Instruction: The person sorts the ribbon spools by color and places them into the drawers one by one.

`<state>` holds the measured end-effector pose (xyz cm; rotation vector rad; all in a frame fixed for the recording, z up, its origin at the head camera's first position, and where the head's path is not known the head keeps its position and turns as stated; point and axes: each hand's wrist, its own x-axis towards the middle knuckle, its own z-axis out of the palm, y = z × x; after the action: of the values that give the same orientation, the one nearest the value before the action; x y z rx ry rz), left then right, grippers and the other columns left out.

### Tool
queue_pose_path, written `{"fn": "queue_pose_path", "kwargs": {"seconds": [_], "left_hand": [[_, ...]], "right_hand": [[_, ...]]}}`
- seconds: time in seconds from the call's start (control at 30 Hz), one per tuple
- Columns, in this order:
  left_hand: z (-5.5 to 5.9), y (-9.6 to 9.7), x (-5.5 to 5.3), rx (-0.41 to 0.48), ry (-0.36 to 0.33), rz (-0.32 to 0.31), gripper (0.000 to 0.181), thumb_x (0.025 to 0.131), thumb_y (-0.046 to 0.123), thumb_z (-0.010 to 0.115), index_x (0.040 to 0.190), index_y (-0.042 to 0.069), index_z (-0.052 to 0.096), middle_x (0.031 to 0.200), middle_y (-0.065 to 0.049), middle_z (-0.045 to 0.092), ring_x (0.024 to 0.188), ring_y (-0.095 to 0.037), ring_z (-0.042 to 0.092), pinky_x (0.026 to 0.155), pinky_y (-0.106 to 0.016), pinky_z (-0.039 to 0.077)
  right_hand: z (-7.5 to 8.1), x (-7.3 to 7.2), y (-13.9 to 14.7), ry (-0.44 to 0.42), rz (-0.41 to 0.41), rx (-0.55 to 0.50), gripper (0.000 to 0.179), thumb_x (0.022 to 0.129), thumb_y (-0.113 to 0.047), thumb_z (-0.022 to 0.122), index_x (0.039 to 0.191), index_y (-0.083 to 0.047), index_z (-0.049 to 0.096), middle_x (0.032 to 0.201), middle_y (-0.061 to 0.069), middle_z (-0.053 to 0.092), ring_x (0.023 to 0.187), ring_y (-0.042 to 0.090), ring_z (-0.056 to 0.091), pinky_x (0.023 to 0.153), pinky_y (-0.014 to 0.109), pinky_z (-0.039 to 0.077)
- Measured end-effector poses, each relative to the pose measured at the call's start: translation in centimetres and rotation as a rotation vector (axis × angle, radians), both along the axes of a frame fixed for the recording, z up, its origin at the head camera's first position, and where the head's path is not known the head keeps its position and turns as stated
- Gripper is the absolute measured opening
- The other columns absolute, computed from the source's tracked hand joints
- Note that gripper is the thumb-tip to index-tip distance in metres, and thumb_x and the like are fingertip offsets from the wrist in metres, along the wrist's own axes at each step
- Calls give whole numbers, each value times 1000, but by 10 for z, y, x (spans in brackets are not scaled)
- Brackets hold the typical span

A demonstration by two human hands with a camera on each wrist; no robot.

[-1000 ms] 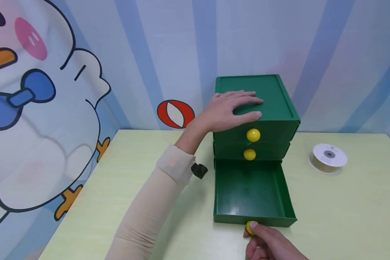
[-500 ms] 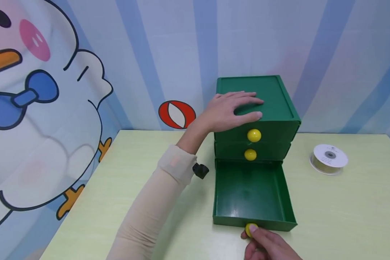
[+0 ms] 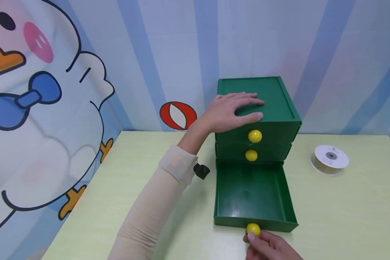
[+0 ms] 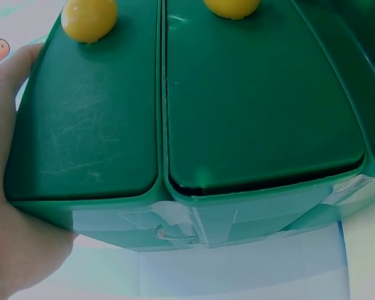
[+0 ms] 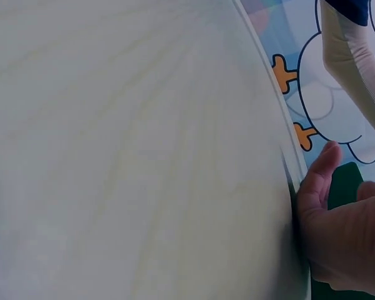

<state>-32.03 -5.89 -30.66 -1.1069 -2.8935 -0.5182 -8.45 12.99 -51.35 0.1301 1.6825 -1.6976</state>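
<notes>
A green drawer cabinet (image 3: 273, 104) stands near the wall, with round yellow knobs on its drawers. My left hand (image 3: 229, 112) rests on its top at the left, fingers spread and fairly straight; the left wrist view shows that hand along the cabinet's edge beside the upper drawers. The bottom drawer (image 3: 247, 195) is pulled out, nothing inside it. At its front my right hand (image 3: 271, 247) holds the lowest yellow knob (image 3: 253, 229), thumb on its lower front and a finger passing beneath. In the right wrist view the knob is hidden.
A ribbon spool (image 3: 330, 160) with a white label lies right of the cabinet on the pale table (image 3: 344, 216). Behind is a striped blue backdrop (image 3: 169, 47) with a cartoon bird on it. My left forearm crosses the table's left part.
The bottom drawer has slid slightly farther out toward me. My right hand has shifted lower on the knob, uncovering more of it. The left hand stays on the cabinet top.
</notes>
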Motion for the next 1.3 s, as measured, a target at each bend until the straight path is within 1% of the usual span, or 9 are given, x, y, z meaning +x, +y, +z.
{"fn": "queue_pose_path", "kwargs": {"seconds": [0.17,0.27,0.53,0.77,0.87,0.97,1.03,1.2,1.3], "left_hand": [[-2,0,2,10,-7,-6,57,106,61,50,159,40,48,173,13,30,162,-17,22,128,-50,20],[-1,1,1,13,-2,-9,57,106,62,50,159,40,48,173,14,30,162,-16,22,128,-49,20],[0,1,1,22,11,-13,57,106,61,50,159,40,49,173,13,31,162,-18,23,127,-49,21],[0,0,1,2,16,3,57,106,62,49,159,41,48,173,14,30,161,-16,22,127,-47,21],[0,1,1,1,11,-1,57,106,62,49,159,41,48,173,14,30,161,-16,22,127,-48,20],[0,1,1,6,9,-5,57,106,62,49,159,40,48,173,14,30,162,-16,22,128,-48,20],[-1,1,1,7,8,-4,57,106,62,49,159,40,48,173,14,30,162,-16,22,128,-49,20],[-2,1,0,-6,6,3,57,106,62,49,160,41,48,173,14,30,162,-15,21,128,-49,20],[-2,1,0,-6,5,5,58,106,63,49,160,41,48,173,14,30,162,-15,21,128,-49,19]], "right_hand": [[-5,-2,8,-11,36,9,50,108,-37,64,129,8,60,96,9,71,80,23,65,79,31,56],[-10,-5,17,27,79,32,46,108,-34,64,128,8,62,97,8,70,83,22,65,80,31,56],[-18,-6,49,52,152,6,28,105,-15,59,121,6,66,84,3,71,79,21,66,79,30,57],[-9,-16,90,99,325,-64,26,110,-16,54,112,5,69,81,2,64,79,19,65,74,24,53],[4,-19,103,196,353,95,26,111,-18,55,104,2,69,79,1,58,75,18,62,67,22,48],[15,-23,111,296,353,341,23,110,-21,58,100,-3,68,76,0,52,75,19,58,65,24,43],[20,-28,118,326,358,488,20,110,-23,59,100,-7,66,73,-1,49,73,19,57,64,25,41],[27,-43,138,326,334,734,20,108,-28,63,101,-10,65,68,2,53,67,19,56,63,28,41],[33,-53,153,435,337,869,18,107,-28,64,102,-11,67,69,1,55,65,18,55,62,29,42]]}}
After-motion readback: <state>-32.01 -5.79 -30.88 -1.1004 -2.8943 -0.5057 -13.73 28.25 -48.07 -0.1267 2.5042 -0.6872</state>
